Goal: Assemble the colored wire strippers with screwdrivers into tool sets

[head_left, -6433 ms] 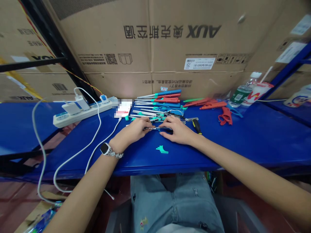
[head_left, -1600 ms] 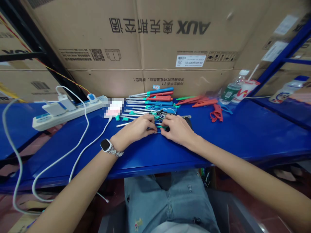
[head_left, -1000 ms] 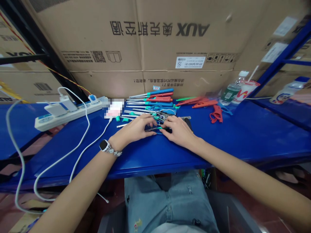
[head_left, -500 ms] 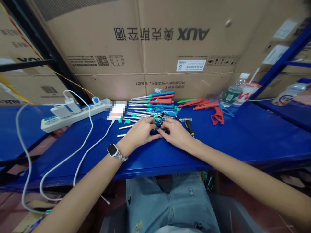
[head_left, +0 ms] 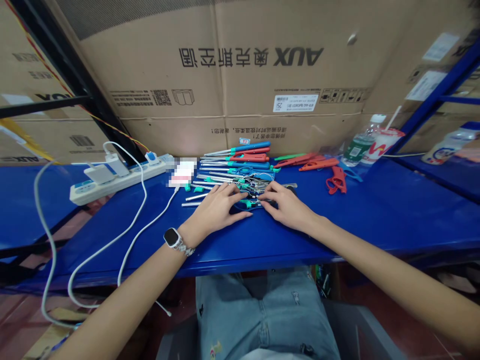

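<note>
My left hand (head_left: 219,207) lies low over the tabletop, thumb stretched away from its fingers. Its fingertips are by a lighter part with a teal piece (head_left: 246,203), and thin white wires (head_left: 247,180) lie just beyond. My right hand (head_left: 287,206) has thumb and forefinger drawn together at the other end of that part; what sits between them is too small to make out. Long-nosed lighters (head_left: 249,156) with metal tubes and blue or red handles lie in a row behind my hands. Some of the tubes (head_left: 193,204) poke out left of my left hand.
Orange-red handle shells (head_left: 318,163) lie at the right back, near a water bottle (head_left: 358,145) and a paper cup (head_left: 382,145). A white power strip (head_left: 123,181) with plugs and cables stands at left. A large cardboard box (head_left: 247,30) rises behind the blue table (head_left: 356,215).
My hands have moved apart, and my left thumb has come away from the part. My right hand has shifted right, covering most of the yellow-and-black screwdriver that showed beside it.
</note>
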Tool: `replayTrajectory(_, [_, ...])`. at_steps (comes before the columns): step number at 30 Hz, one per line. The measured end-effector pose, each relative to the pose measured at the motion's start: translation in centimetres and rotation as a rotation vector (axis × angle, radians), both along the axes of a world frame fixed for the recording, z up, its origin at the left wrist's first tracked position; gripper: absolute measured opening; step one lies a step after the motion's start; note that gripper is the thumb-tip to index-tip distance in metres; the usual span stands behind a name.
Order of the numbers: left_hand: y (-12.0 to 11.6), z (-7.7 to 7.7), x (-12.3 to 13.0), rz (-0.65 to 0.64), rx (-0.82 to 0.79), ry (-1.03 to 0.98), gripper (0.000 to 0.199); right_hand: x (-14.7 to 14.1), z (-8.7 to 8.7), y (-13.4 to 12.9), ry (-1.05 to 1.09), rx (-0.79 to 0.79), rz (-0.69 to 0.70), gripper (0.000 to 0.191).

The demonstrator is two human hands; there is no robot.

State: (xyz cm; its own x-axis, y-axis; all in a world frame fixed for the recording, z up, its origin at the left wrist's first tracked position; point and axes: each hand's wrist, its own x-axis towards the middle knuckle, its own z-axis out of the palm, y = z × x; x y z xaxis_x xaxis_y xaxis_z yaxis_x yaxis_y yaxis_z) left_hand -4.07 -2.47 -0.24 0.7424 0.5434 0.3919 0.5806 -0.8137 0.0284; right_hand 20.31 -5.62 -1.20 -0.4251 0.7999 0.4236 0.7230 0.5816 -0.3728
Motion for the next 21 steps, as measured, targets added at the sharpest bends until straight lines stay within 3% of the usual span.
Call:
replayTrajectory(9, [0.2, -0.9, 0.5, -0.032, -0.050, -0.075, 0.032, 0.2, -0.3, -0.5, -0.008, 0.072, -0.073, 0.020])
replayTrajectory(15, [0.1, -0.9, 0.6, -0.019, -0.027, -0.064, 0.032, -0.1, 0.3, -2.1, -0.244, 0.147, -0.020, 0.029])
replayTrajectory(21, [-0.3, -0.4, 0.7, 0.049, 0.020, -0.022, 0.040, -0.4, 0.6, -2.9, -0.379, 0.160, -0.068, 0.034])
